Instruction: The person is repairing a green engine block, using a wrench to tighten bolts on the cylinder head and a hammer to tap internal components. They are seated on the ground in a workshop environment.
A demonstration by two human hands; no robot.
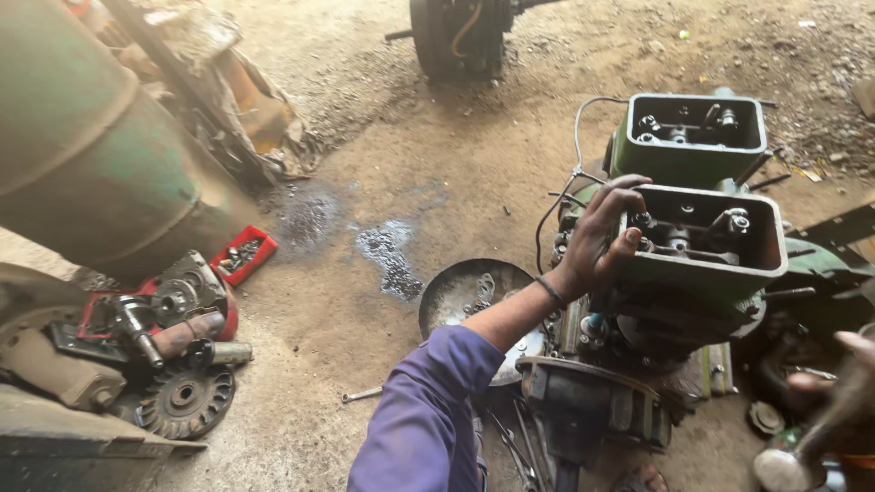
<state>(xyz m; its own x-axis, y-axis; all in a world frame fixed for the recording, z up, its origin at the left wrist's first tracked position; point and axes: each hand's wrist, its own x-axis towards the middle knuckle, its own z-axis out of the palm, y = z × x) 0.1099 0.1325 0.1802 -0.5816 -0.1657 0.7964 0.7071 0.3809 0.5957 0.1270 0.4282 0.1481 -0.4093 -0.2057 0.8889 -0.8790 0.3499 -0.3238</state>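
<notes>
Engine head [706, 251], the nearer of two green box-shaped castings on the engine block, is what we have hold of: its top is open, a thick green rim framing dark, oily valve parts and springs inside. A second green head [693, 137] of the same shape stands just beyond it. Our left hand [599, 239] grips the engine head's near left edge, thumb over the rim and fingers curled against the side wall, a purple sleeve [424, 419] running back from the wrist. Our right hand [843, 387], blurred to the right of and below the engine head, is closed around a metal tool [782, 466] with a round, shiny end. A round metal pan [460, 292] lies on the dirt floor left of the engine head.
</notes>
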